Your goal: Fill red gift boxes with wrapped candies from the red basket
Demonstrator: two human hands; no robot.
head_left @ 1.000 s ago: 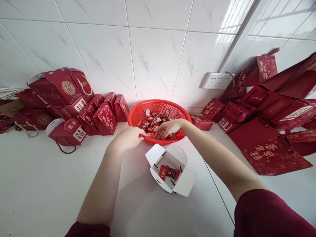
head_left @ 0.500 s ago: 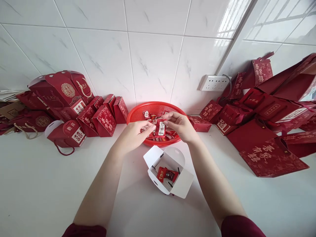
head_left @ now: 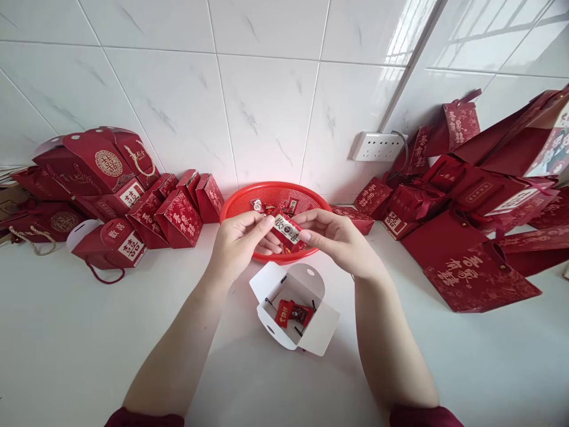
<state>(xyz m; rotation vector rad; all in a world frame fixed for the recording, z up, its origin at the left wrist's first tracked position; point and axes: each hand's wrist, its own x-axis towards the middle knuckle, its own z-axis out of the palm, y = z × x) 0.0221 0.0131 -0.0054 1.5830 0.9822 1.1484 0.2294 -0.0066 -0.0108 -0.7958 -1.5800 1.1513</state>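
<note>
Between my two hands is a red-and-white wrapped candy (head_left: 287,229) with dark lettering, held above the front of a red plastic basket (head_left: 237,198). My left hand (head_left: 242,240) pinches its left end between thumb and fingers. At its right end, my right hand (head_left: 333,238) grips it the same way. More wrapped candies (head_left: 292,206) lie in the basket, partly hidden by my hands. Below, a small box (head_left: 278,329), white inside, stands with its flaps spread. Inside it lie a red wrapped candy (head_left: 283,312) and a dark-and-red one (head_left: 302,315).
Dark red gift boxes (head_left: 180,216) and handled boxes (head_left: 111,246) stand along the wall at left. More red boxes and bags (head_left: 478,279) are piled at right. A white power strip (head_left: 377,147) with a cable is on the tiled wall behind.
The candy has turned from upright to a slanted, more sideways position between my hands. My hands have come slightly nearer to me. The view has shifted a little to the right.
</note>
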